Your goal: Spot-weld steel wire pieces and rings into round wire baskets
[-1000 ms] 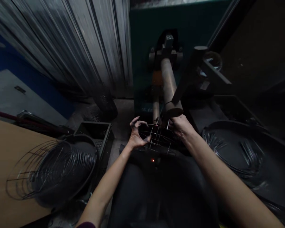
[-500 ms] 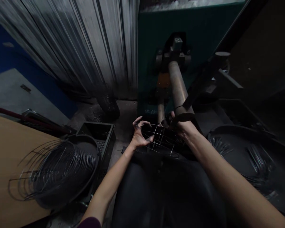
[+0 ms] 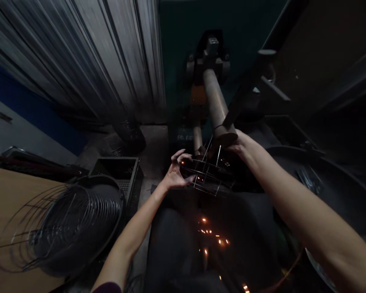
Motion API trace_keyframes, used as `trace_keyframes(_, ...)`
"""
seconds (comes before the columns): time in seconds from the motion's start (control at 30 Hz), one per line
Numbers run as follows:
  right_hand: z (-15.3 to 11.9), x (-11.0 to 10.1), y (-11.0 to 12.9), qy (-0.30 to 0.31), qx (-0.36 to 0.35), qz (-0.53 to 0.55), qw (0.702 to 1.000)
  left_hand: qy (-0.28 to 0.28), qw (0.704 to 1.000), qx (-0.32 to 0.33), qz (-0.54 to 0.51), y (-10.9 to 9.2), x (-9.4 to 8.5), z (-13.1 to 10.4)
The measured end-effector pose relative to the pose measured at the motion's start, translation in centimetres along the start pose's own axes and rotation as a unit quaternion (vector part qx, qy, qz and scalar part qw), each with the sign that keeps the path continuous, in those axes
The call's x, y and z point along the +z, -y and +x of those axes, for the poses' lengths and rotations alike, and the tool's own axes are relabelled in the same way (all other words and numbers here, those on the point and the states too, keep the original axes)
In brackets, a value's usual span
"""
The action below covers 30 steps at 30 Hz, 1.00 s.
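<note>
A curved wire grid (image 3: 207,175) sits below the thick metal cylinder (image 3: 215,97) of a green machine (image 3: 177,81), near its lower metal arm (image 3: 197,136). My left hand (image 3: 175,173) cups the grid's left edge, thumb below and bent fingers above, with a wide gap between them. The fingertips look dark. My right hand (image 3: 239,142) reaches behind the cylinder's lower end; its fingers are hidden there, so whatever they grip does not show. Bright orange sparks (image 3: 205,232) fall over the dark covering (image 3: 177,240) on my lap.
At left, a round dark basin (image 3: 110,228) holds a stack of curved wire grids (image 3: 79,211), beside a plastic crate (image 3: 131,175). To the right, another dark basin (image 3: 344,195) contains loose metal wires (image 3: 308,179). Corrugated metal sheeting (image 3: 134,61) stands behind.
Sparks have appeared beneath the grid and over the lap. The grid has tilted, with wires now rising beside the cylinder. My right hand has moved further behind the cylinder; the camera view has shifted.
</note>
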State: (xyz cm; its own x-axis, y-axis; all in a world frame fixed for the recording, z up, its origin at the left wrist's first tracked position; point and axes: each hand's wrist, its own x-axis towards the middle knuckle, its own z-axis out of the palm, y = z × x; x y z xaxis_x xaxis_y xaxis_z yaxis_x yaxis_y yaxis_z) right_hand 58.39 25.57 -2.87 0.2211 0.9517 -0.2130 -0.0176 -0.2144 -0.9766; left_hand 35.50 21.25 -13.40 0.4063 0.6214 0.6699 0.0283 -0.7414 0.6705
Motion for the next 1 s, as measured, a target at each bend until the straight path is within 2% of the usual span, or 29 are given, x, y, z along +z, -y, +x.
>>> trace_keyframes(0.07,-1.9,-1.5,0.2,0.029,0.049,0.022,0.998,0.087,0.996,-0.011,0.03,-1.7,-1.3,-1.3)
trace_keyframes(0.13,-5.1,-2.5,-1.0,0.042,0.065,0.039,0.996,0.163,0.983,-0.08,0.029,-3.9,-2.7,-2.2)
trace_keyframes(0.2,-9.2,-2.2,-3.3,0.023,0.005,-0.004,1.0,0.16,0.971,-0.175,-0.013,-6.3,-3.1,-2.2)
trace_keyframes(0.27,-13.1,-0.5,-6.0,0.001,-0.081,-0.114,0.99,0.124,0.96,-0.243,-0.055,-8.4,-1.9,-1.4)
trace_keyframes(0.33,-16.4,1.6,-8.4,0.011,-0.129,-0.245,0.961,0.109,0.95,-0.281,-0.086,-10.1,0.7,-0.5)
trace_keyframes(0.4,-18.7,2.6,-9.9,0.074,-0.145,-0.331,0.929,0.105,0.937,-0.312,-0.122,-11.6,3.3,-0.1)
trace_keyframes(0.47,-20.3,1.8,-10.5,0.168,-0.18,-0.357,0.901,0.105,0.924,-0.335,-0.154,-12.8,4.7,-0.2)
trace_keyframes(0.53,-21.5,-0.5,-10.0,0.218,-0.254,-0.357,0.872,0.13,0.921,-0.331,-0.161,-13.8,4.7,-0.4)
trace_keyframes(0.57,-21.8,-1.9,-9.3,0.21,-0.296,-0.358,0.86,0.141,0.926,-0.319,-0.148,-14.3,4.4,-0.4)
trace_keyframes(0.6,-21.9,-3.3,-8.5,0.178,-0.334,-0.363,0.852,0.147,0.933,-0.303,-0.127,-14.7,3.8,-0.4)
trace_keyframes(0.67,-21.6,-5.7,-6.4,0.048,-0.391,-0.37,0.842,0.141,0.95,-0.27,-0.076,-15.6,2.5,-0.2)
trace_keyframes(0.73,-20.8,-7.3,-4.1,-0.073,-0.41,-0.375,0.828,0.145,0.958,-0.241,-0.048,-16.4,1.1,0.1)
trace_keyframes(0.77,-20.3,-7.9,-3.0,-0.094,-0.41,-0.379,0.824,0.156,0.959,-0.23,-0.047,-16.8,0.5,0.3)
trace_keyframes(0.8,-19.9,-8.3,-2.1,-0.075,-0.402,-0.385,0.828,0.168,0.96,-0.219,-0.049,-17.1,-0.1,0.5)
trace_keyframes(0.87,-19.6,-8.8,-0.7,0.04,-0.365,-0.388,0.845,0.168,0.963,-0.206,-0.053,-17.6,-1.2,0.9)
trace_keyframes(0.93,-20.1,-8.9,0.2,0.146,-0.308,-0.362,0.868,0.131,0.965,-0.221,-0.059,-17.5,-1.9,1.0)
trace_keyframes(1.0,-21.1,-8.9,0.3,0.186,-0.249,-0.336,0.889,0.09,0.958,-0.259,-0.088,-16.8,-2.2,0.8)
